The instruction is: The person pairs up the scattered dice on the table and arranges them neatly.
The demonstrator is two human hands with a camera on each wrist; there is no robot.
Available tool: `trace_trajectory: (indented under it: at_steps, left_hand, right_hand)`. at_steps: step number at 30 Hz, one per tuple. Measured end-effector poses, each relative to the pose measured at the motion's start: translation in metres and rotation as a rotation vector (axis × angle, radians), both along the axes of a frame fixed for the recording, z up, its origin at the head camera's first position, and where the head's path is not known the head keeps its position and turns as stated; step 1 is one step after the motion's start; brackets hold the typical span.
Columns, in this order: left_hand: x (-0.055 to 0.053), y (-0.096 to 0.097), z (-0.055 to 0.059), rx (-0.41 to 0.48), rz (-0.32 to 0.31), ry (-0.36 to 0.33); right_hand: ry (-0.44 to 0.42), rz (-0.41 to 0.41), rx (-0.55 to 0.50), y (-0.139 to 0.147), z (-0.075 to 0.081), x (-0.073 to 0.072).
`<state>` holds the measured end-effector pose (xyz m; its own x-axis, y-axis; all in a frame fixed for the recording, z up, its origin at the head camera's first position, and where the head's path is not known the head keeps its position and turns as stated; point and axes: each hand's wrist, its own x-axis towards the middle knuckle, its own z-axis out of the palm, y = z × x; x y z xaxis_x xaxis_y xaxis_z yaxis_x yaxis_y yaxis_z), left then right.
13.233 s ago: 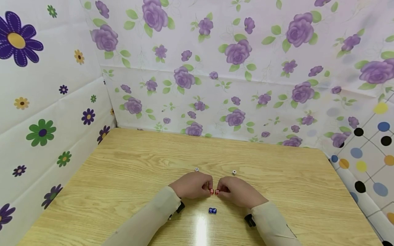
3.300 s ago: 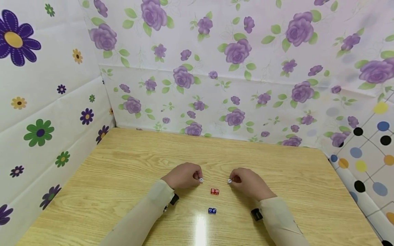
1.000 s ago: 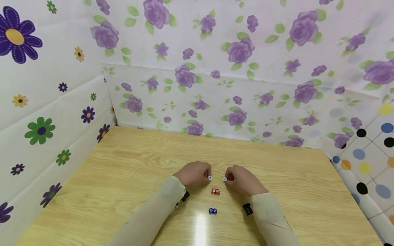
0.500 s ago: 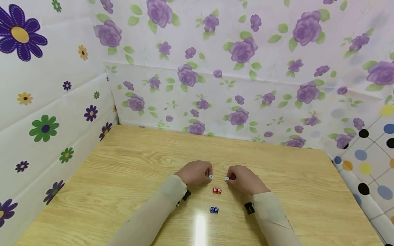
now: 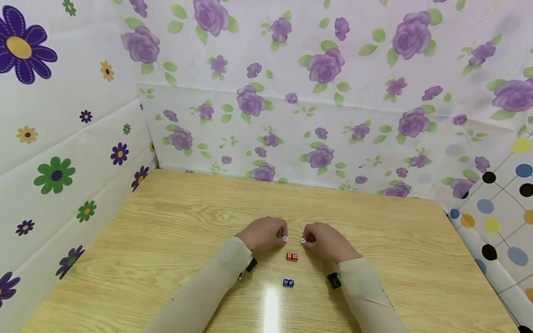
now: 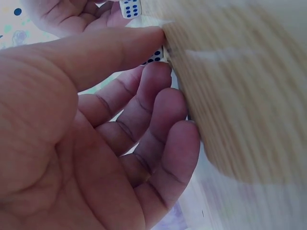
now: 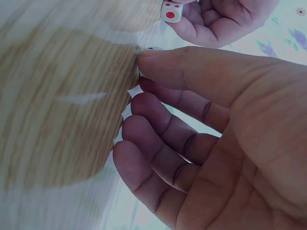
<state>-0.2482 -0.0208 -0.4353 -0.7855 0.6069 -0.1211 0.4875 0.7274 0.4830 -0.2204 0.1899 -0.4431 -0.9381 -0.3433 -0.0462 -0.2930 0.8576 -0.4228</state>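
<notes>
My left hand (image 5: 264, 233) pinches a white die (image 5: 285, 238) between thumb and fingers, low over the wooden table (image 5: 200, 217). Facing it across a small gap, my right hand (image 5: 329, 241) pinches another white die (image 5: 303, 241). Only part of the left die (image 6: 154, 56) peeks out under the thumb in the left wrist view; in the right wrist view, the thumb nearly covers the right one. Nearer to me, two red dice (image 5: 292, 257) sit side by side. Closer still stand two blue dice (image 5: 288, 283), also side by side.
Floral cloth (image 5: 250, 138) hangs behind the table's far edge. A daisy-print cloth (image 5: 83, 162) borders the left side and a dotted cloth (image 5: 499, 222) the right. Black wrist straps (image 5: 334, 280) sit below both hands.
Earlier, my hands pinched the red dice, which now stand together, released. Both hands then took the white dice and brought them inward. In the last half second the gap narrowed slightly.
</notes>
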Motion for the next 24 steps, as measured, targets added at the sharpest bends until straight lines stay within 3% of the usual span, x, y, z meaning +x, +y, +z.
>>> trace_trajectory:
  at_steps: [6,24]
  left_hand:
    - [0.0012,0.0022,-0.0013,0.017,-0.006,-0.003]
    - [-0.0027,-0.0036,-0.0018,0.037,-0.021,-0.005]
  right_hand:
    - [0.005,0.023,-0.01,-0.0011,-0.0027,-0.0013]
    - [-0.03,-0.005,-0.044,0.0001,0.0007,0.0]
